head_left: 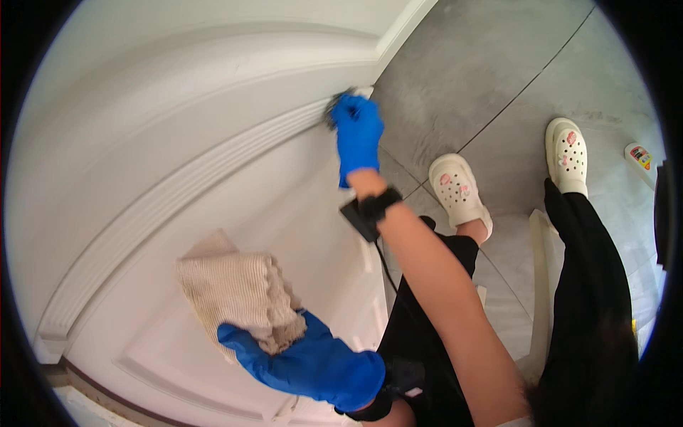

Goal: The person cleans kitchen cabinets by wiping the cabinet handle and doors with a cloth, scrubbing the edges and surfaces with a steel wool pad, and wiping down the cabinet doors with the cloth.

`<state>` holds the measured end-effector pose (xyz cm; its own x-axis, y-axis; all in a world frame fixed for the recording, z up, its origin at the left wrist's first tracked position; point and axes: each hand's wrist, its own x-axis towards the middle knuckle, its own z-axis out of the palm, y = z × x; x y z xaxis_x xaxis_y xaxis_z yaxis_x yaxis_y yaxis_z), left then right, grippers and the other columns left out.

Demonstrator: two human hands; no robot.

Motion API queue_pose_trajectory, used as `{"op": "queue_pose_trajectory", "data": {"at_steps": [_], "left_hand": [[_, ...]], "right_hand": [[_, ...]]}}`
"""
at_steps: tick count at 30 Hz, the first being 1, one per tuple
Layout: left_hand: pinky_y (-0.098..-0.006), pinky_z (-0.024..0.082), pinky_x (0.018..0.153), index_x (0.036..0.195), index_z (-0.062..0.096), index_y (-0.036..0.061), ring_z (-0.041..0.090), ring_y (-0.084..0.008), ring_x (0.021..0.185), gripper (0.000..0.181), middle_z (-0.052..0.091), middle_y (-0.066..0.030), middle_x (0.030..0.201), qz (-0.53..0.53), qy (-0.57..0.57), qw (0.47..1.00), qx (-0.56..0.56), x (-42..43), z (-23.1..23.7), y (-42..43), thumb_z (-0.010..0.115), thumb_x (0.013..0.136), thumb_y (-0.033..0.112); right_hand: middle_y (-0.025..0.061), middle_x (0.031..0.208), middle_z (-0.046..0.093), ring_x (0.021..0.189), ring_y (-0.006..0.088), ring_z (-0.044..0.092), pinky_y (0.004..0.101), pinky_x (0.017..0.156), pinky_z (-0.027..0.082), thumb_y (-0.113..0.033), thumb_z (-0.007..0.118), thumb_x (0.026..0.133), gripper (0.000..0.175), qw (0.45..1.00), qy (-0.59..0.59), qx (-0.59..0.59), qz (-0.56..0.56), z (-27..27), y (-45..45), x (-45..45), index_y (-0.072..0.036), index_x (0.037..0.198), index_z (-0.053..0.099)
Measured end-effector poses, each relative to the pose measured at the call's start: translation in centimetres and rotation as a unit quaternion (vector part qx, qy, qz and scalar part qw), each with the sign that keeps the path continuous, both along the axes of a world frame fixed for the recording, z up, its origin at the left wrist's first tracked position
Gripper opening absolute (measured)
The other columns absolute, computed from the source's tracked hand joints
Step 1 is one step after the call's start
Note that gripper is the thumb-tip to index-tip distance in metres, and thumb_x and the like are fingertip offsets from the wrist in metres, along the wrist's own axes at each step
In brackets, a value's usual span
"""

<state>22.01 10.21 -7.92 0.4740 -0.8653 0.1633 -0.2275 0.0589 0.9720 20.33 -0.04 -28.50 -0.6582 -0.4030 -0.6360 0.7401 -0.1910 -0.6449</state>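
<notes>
My right hand [356, 131], in a blue rubber glove, presses a dark, wiry scouring pad [333, 109] that looks like steel wool. It touches the far end of a fluted white moulding strip [197, 189] on a white panelled door or cabinet front [235, 219]. Most of the pad is hidden under the fingers. Nearer to me, my left hand [304, 357], also gloved in blue, grips a folded beige ribbed cloth [229, 288] between thumb and fingers. The cloth is over the lower white panel; whether it touches the surface I cannot tell.
Grey tiled floor [507, 58] lies on the right, under my white clogs [459, 187]. A white bottle [640, 160] with a label is at the right edge. Between my legs is a pale, narrow bar [541, 277]. A black cable [385, 264] hangs from my right wrist device [368, 213].
</notes>
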Motion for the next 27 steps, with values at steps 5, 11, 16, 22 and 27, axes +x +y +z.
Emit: {"op": "queue_pose_trajectory", "data": {"at_steps": [5,11,16,22,27], "left_hand": [[-0.0341,0.039,0.088,0.120,0.037,-0.0002,0.046,-0.0227,0.107,0.046,0.046,-0.0119,0.117,-0.038,0.015,0.999,0.008,-0.2,1.0,-0.1,0.043,0.086,0.029],[-0.0339,0.039,0.089,0.120,0.037,-0.0006,0.046,-0.0220,0.106,0.045,0.045,-0.0121,0.117,-0.076,-0.016,0.997,-0.010,1.6,0.2,-0.4,0.042,0.087,0.029],[-0.0347,0.038,0.090,0.120,0.038,0.0013,0.047,-0.0222,0.105,0.044,0.046,-0.0115,0.117,-0.139,-0.091,0.986,0.026,1.2,0.8,-0.6,0.041,0.087,0.030],[-0.0353,0.038,0.090,0.120,0.038,0.0014,0.048,-0.0221,0.104,0.044,0.046,-0.0114,0.116,-0.082,-0.079,0.993,0.016,-1.7,0.2,-0.2,0.040,0.087,0.030],[-0.0335,0.041,0.086,0.117,0.042,0.0021,0.049,-0.0220,0.103,0.041,0.047,-0.0102,0.115,-0.073,-0.084,0.994,0.003,-1.5,0.5,-0.2,0.044,0.085,0.028]], "right_hand": [[0.0073,0.087,0.052,0.079,0.0171,0.051,0.0281,0.071,0.042,-0.002,0.051,0.077,0.013,0.986,0.146,-0.075,-0.016,5.4,-1.5,2.4,-0.003,0.090,0.050],[0.0086,0.075,0.052,0.066,0.0142,0.049,0.0279,0.060,0.043,-0.001,0.050,0.076,0.016,0.995,0.004,0.041,-0.087,-5.8,-0.9,0.0,-0.002,0.092,0.048],[0.0124,0.078,0.053,0.071,0.0197,0.051,0.0303,0.065,0.042,-0.001,0.051,0.074,0.013,0.983,0.089,0.152,-0.047,-6.4,-1.7,-1.2,0.000,0.087,0.046],[0.0179,0.080,0.053,0.073,0.0299,0.052,0.0347,0.068,0.041,-0.003,0.052,0.074,0.013,0.978,0.087,0.148,0.115,-6.9,-1.1,2.1,0.001,0.084,0.045],[0.0181,0.085,0.056,0.080,0.0310,0.055,0.0350,0.069,0.043,-0.003,0.054,0.072,0.018,0.975,0.076,0.170,0.125,-7.6,-1.5,1.0,0.001,0.088,0.047]]}}
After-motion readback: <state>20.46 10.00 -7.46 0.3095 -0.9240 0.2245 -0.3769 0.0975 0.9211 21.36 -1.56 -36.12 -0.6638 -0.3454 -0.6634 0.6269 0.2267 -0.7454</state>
